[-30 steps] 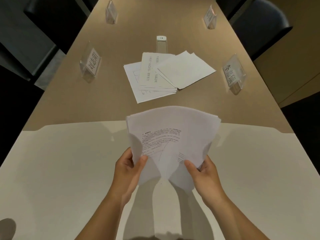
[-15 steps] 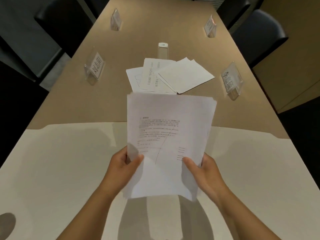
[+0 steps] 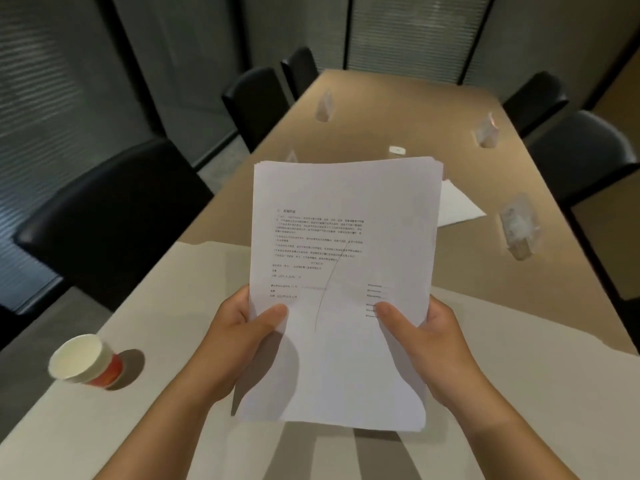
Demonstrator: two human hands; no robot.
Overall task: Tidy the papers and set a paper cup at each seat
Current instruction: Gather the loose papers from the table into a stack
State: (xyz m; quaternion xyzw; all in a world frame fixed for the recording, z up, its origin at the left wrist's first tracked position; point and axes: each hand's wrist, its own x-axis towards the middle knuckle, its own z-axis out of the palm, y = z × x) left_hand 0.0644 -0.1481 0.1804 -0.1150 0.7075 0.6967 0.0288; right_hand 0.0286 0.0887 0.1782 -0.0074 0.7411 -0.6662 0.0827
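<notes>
Now: left hand (image 3: 242, 327) and right hand (image 3: 426, 334) both pinch upright paper stack (image 3: 343, 237) | loose sheets (image 3: 457, 206) lie beyond, slightly right, nearer right hand

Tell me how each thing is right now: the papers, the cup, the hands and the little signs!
White printed paper stack: held up off the table, edges nearly squared.
Left hand: gripping the stack's lower left edge.
Right hand: gripping the stack's lower right edge.
White-and-red paper cup: upright on the table, looks empty.
Loose white sheet: lying flat on the table, partly hidden.
Clear plastic name sign: standing, blurred.
</notes>
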